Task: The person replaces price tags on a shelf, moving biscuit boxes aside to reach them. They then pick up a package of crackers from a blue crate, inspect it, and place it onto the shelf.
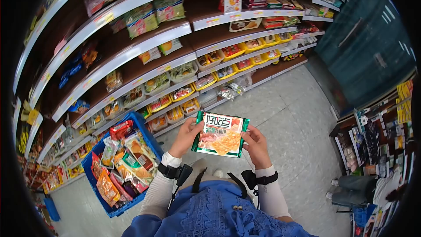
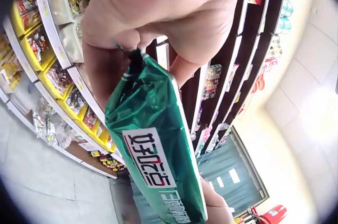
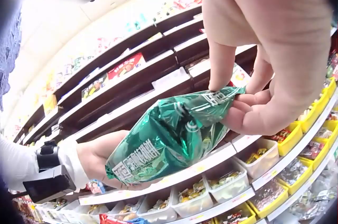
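A green and white biscuit packet (image 1: pixel 221 134), printed with crackers and large characters, is held between both hands in front of the body. Its printed front faces up in the head view. My left hand (image 1: pixel 185 138) grips the packet's left edge, thumb over the front. On the opposite edge, my right hand (image 1: pixel 258 145) pinches the crimped green wrapper between thumb and fingers. The left wrist view shows the packet's green side (image 2: pixel 153 150) below the hand. In the right wrist view, the crinkled green end (image 3: pixel 179 134) runs up to the right fingertips.
A blue basket (image 1: pixel 127 209) filled with packaged snacks stands on the floor at lower left. Curved shelves (image 1: pixel 169 37) with packets and yellow bins (image 1: pixel 234 55) line the left and far side. At right are a teal curtain-like panel (image 1: pixel 364 26) and a person in grey trousers (image 1: pixel 357 188).
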Demonstrator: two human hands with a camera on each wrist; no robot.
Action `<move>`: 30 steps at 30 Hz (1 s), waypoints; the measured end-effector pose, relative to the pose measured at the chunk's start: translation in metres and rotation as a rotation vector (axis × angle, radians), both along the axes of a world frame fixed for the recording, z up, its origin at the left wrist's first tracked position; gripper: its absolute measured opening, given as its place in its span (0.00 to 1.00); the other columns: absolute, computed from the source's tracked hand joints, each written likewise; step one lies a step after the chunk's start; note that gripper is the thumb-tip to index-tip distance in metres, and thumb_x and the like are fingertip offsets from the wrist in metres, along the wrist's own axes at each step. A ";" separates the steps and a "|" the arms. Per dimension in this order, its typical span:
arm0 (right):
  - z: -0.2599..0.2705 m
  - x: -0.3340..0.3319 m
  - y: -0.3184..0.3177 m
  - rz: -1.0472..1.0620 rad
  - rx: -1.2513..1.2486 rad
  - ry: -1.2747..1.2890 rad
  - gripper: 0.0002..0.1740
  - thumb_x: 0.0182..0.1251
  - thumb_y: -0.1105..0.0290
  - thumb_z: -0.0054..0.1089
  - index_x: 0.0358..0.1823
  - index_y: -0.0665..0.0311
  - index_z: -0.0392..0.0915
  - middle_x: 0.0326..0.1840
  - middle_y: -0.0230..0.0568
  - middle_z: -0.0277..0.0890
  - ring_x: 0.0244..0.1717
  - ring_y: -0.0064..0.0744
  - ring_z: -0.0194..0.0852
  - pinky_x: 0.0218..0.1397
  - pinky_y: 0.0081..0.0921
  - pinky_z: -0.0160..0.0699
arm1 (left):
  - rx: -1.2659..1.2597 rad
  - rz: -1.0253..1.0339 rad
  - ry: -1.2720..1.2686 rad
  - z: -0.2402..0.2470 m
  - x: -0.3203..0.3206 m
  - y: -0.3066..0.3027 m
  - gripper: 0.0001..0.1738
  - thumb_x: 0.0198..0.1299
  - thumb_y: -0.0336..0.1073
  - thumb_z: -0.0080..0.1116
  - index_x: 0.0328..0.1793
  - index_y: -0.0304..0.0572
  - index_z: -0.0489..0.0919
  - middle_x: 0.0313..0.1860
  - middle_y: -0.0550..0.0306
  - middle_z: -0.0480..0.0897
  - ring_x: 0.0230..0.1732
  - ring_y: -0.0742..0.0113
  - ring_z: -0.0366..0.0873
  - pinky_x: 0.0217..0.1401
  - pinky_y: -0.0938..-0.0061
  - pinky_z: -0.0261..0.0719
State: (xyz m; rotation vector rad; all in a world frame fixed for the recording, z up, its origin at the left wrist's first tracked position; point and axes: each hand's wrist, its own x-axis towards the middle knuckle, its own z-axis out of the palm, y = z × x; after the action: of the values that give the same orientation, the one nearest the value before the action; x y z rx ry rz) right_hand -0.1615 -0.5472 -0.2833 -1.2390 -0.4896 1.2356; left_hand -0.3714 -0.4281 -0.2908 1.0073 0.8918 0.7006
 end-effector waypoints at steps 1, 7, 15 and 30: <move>0.003 0.008 0.004 -0.038 0.030 0.024 0.19 0.66 0.72 0.58 0.58 0.63 0.71 0.40 0.29 0.74 0.44 0.22 0.75 0.43 0.27 0.80 | 0.008 -0.013 -0.037 -0.001 0.007 0.006 0.11 0.67 0.41 0.54 0.47 0.43 0.73 0.37 0.62 0.82 0.32 0.81 0.77 0.30 0.84 0.73; -0.009 0.051 0.035 -0.145 0.043 0.078 0.17 0.67 0.72 0.57 0.56 0.62 0.72 0.43 0.30 0.76 0.45 0.24 0.75 0.45 0.29 0.80 | -0.011 -0.074 -0.032 0.002 0.055 0.047 0.08 0.70 0.41 0.48 0.42 0.46 0.73 0.30 0.73 0.75 0.27 0.87 0.68 0.26 0.87 0.65; 0.016 0.123 0.115 -0.270 0.182 -0.224 0.13 0.67 0.73 0.55 0.53 0.64 0.75 0.40 0.29 0.78 0.39 0.19 0.76 0.37 0.18 0.78 | 0.547 -0.011 0.071 0.000 0.147 0.141 0.07 0.68 0.33 0.50 0.38 0.37 0.70 0.25 0.64 0.72 0.25 0.81 0.65 0.27 0.78 0.65; 0.028 0.209 0.204 -0.271 0.078 0.021 0.11 0.67 0.71 0.57 0.48 0.64 0.77 0.38 0.28 0.78 0.34 0.15 0.72 0.33 0.15 0.71 | 0.617 0.082 -0.036 0.035 0.259 0.252 0.07 0.69 0.32 0.47 0.37 0.37 0.69 0.23 0.65 0.69 0.25 0.81 0.62 0.27 0.79 0.62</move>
State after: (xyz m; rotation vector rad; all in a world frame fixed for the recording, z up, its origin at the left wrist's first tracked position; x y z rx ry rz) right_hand 0.0477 -0.3434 -0.2554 -1.1826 -0.3383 0.9897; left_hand -0.1119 -0.1762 -0.2556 1.5006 0.6976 1.0962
